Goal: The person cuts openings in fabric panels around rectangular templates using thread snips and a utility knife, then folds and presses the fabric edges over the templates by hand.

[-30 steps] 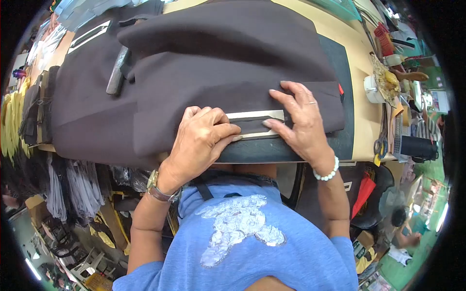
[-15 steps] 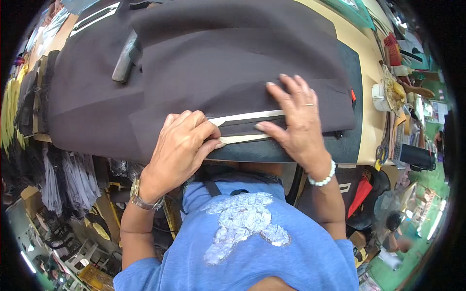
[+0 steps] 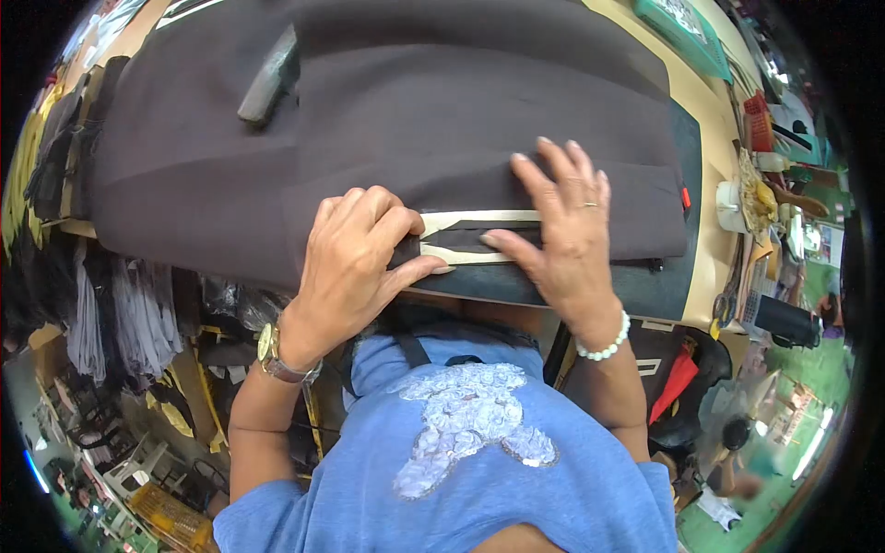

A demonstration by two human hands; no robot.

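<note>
Dark brown fabric (image 3: 461, 111) covers much of the table, with a cream-edged slot (image 3: 470, 217) near its front edge. My left hand (image 3: 355, 249) rests at the slot's left end, thumb and fingers apart, the thumb tip on the lower cream strip. My right hand (image 3: 570, 226) lies with spread fingers over the slot's right end, its thumb on the dark strip between the cream edges. A metal block-like tool (image 3: 269, 81) lies on the fabric at the upper left.
Scissors (image 3: 724, 309), a white cup (image 3: 731, 205), a red basket (image 3: 759, 120) and a green tray (image 3: 682, 32) sit along the right side. Dark and grey cloth pieces (image 3: 147, 318) hang at the left table edge. A person (image 3: 733, 475) is at the lower right.
My left thumb and fingers have come apart from their pinch on the slot's left end. The slot has opened wider between the hands. The view has shifted, and the fabric and tool appear displaced.
</note>
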